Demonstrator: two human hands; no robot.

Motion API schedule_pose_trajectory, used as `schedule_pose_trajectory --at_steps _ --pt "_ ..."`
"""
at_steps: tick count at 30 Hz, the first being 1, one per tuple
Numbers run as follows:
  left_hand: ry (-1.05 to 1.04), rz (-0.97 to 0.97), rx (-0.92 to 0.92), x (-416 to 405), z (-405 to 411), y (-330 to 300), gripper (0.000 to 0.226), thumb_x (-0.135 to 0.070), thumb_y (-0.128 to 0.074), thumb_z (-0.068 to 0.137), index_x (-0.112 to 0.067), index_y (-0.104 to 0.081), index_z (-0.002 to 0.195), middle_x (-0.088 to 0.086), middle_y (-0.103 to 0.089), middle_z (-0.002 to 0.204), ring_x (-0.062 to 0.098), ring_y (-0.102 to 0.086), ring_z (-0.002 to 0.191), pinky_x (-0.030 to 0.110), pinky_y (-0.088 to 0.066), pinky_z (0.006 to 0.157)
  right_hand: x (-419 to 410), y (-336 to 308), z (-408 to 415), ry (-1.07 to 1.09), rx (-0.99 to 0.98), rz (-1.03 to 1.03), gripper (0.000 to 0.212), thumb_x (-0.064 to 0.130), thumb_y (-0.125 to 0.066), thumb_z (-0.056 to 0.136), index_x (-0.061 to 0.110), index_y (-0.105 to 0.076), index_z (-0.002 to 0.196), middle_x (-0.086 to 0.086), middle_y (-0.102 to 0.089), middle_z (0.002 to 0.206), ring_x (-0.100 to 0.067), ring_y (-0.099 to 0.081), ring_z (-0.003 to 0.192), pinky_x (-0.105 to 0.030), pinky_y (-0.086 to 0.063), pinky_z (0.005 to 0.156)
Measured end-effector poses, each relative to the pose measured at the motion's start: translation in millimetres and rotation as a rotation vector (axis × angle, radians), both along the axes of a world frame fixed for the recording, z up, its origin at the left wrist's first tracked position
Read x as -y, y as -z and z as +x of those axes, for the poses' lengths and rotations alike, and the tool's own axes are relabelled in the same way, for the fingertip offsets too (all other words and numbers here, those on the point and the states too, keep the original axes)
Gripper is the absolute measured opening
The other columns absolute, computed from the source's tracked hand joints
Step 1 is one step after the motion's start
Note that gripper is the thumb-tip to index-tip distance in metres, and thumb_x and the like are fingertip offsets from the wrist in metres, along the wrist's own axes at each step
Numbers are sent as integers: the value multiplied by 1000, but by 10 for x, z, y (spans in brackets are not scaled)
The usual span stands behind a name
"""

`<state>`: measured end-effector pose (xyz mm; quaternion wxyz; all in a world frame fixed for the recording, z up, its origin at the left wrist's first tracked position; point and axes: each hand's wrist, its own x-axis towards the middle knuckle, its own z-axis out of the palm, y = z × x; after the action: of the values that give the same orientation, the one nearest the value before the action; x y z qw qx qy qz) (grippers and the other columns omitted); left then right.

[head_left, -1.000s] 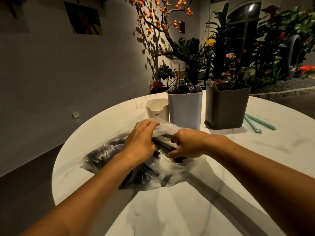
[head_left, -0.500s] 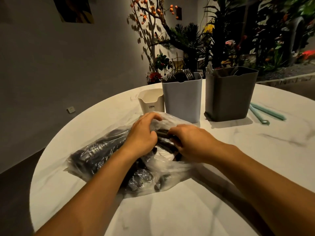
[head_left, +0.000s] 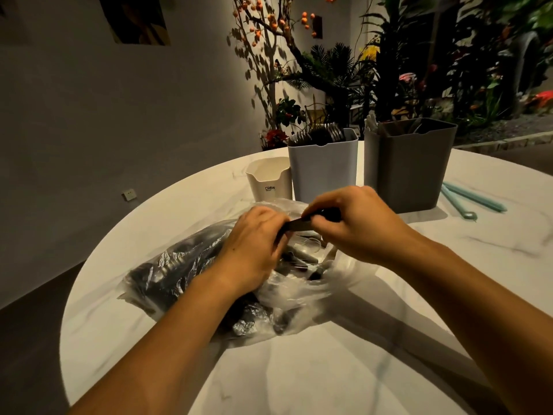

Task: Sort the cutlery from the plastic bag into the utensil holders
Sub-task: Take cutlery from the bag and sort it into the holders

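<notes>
- Head view finding: the right hand [head_left: 356,223] has its fingers curled round one end of a dark cutlery piece [head_left: 299,225], lifted just above the mouth of the plastic bag [head_left: 185,274].
- The left hand [head_left: 254,250] rests on the bag and pinches the near end of that same piece. Whether it also pins the film cannot be told.
- The bag lies on the marble table [head_left: 299,369], near its left edge, with most of the dark cutlery bundled inside it.
- Risk 1: the piece is shared between two hands. If the handover is mistimed, it may drop back into the bag or onto the table.
- Risk 2: loose film surrounds the opening. A tine or blade may snag it on withdrawal, tear it, or drag the whole bag along.
- Risk 3: the bag sits near the table rim. A hard pull may slide it off the side and spill the contents.
- Risk 4: blur and dim light hide what kind of piece this is. Misjudging it would send it to the wrong holder.
- The blue-grey holder [head_left: 323,166] and dark grey holder [head_left: 410,166] already contain utensils. The small white holder [head_left: 269,181] beside them shows none.
- Risk 5: the holders stand close together. A careless reach may knock the light white one over.
</notes>
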<state>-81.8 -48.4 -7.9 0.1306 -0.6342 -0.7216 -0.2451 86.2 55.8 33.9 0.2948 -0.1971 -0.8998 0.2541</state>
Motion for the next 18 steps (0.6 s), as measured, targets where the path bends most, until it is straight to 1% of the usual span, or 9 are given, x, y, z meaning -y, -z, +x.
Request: schedule_pose_trajectory --at_steps 2,4,6,9,12,13,14,16,18 --pt "-37 -27 -32 -1 19 -1 14 -27 -51 101 -16 -59 105 2 -58 108 21 -47 107 38 -41 93 -3 13 -12 20 -33 -7 15 22 -62 92 22 -74 100 16 -63 72 -6 -64 68 -20 -56 65" --pt "-56 -77 -51 -9 20 12 16 -30 -50 101 -18 -57 109 1 -59 106 22 -48 104 38 -41 91 -21 41 -26 26 -37 -24 9 24 -64 91 23 -71 98 15 -62 74 -5 -63 70 -17 -53 64" --pt "-73 -152 1 -8 12 14 20 -32 -53 100 -21 -57 116 0 -58 107 22 -49 104 40 -43 93 -33 81 -41 16 -8 -43 4 24 -65 92 25 -67 95 13 -62 77 -6 -63 73 -16 -53 65" --pt "-56 -194 97 8 -31 9 17 -30 -62 96 -25 -57 112 -2 -59 109 20 -50 106 44 -46 94 -31 228 -110 32 45 -42 9 24 -64 93 25 -67 102 9 -65 87 -8 -63 79 -19 -53 72" --pt "-21 -205 185 30 -55 -5 26 -18 -66 90 -30 -58 112 -7 -59 114 18 -52 110 44 -49 95 26 414 -212 -1 212 136 23 27 -63 94 27 -64 117 4 -67 103 -12 -61 85 -20 -52 77" --pt "-11 -215 231 42 -59 -6 30 -13 -66 88 -30 -58 111 -8 -59 115 16 -54 110 43 -51 94 52 454 -245 -9 270 209 26 30 -62 95 28 -61 121 3 -66 107 -14 -60 87 -23 -53 78" --pt "-3 -225 278 48 -61 -7 33 -10 -64 86 -30 -58 111 -9 -58 114 15 -56 108 43 -53 93 74 474 -268 -6 317 269 30 35 -58 97 28 -57 126 2 -64 110 -16 -58 88 -26 -53 79" --pt "-2 -226 347 58 -57 -18 33 -8 -58 83 -31 -57 107 -9 -59 113 15 -58 105 43 -55 89 103 474 -293 22 384 355 37 46 -48 99 29 -47 131 1 -60 114 -16 -53 86 -28 -48 74" --pt "-25 -190 369 57 -70 -23 31 -9 -50 84 -32 -55 104 -7 -59 113 16 -58 103 44 -53 90 129 456 -293 45 427 424 40 53 -43 99 28 -42 130 0 -56 116 -15 -47 83 -29 -46 73"
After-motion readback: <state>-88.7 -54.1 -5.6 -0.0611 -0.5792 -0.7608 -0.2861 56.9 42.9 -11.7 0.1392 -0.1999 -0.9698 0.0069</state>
